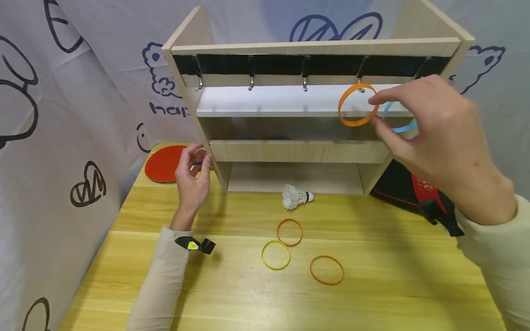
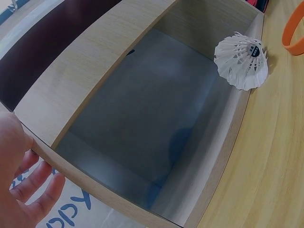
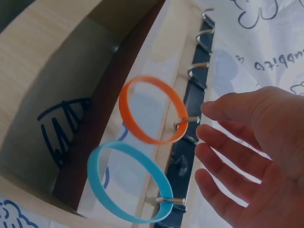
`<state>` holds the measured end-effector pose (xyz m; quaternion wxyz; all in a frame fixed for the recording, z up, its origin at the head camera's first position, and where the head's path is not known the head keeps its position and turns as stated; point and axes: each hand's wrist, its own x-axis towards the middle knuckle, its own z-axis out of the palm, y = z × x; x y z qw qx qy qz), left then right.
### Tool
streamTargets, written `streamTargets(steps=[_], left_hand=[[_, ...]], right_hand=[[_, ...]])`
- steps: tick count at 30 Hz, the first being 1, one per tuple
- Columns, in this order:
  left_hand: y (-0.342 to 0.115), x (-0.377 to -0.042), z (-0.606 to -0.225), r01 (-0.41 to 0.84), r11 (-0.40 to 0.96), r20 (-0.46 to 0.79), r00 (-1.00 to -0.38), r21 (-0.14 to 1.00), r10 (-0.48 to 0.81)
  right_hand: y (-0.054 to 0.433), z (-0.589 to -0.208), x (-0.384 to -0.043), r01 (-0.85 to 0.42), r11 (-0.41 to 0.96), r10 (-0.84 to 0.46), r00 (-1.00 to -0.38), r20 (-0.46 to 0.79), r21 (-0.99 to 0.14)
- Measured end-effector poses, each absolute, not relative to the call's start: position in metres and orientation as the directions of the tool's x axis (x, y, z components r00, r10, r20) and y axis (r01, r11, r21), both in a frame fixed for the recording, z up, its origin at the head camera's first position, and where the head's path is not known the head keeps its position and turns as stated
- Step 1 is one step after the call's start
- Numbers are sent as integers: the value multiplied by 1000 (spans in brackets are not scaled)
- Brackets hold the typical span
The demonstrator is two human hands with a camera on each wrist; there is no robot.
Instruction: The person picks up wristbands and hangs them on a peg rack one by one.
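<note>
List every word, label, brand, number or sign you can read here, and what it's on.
"hap": on the white cloth, head view, cut off by the shelf unit.
Cloth, both wrist views: inverted, partial lettering; no sure reading.
Label in the shuttlecock: too small to read.
Black-and-red case: pale marking, too blurred to read.
Left wrist strap: yellow patch, no legible text.

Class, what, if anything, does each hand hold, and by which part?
The right hand holds nothing: the orange band hangs on a hook. The left hand is beside the shelf; whether it grips it cannot be told.
</note>
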<state>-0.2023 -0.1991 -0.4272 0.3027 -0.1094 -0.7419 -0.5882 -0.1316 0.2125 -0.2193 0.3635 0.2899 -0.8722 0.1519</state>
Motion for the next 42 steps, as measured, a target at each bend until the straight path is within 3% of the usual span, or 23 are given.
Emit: streamTargets(steps=[10, 19, 31, 42], left_hand=[[-200, -203, -428, 525, 293, 587, -786, 799, -192], [-198, -202, -425, 520, 283, 579, -792, 806, -194], [-199, -203, -425, 517, 281, 575, -795, 809, -194], [-199, -201, -425, 510, 284, 570, -797, 812, -200]], right_hand=[[208, -253, -116, -681, 730, -442, -535, 720, -58], [207, -298, -111, -679, 725, -482, -622, 617, -118], [195, -374, -106, -646, 705, -483, -739, 470, -293], [189, -419, -94, -531, 705, -476, -846, 240, -470]])
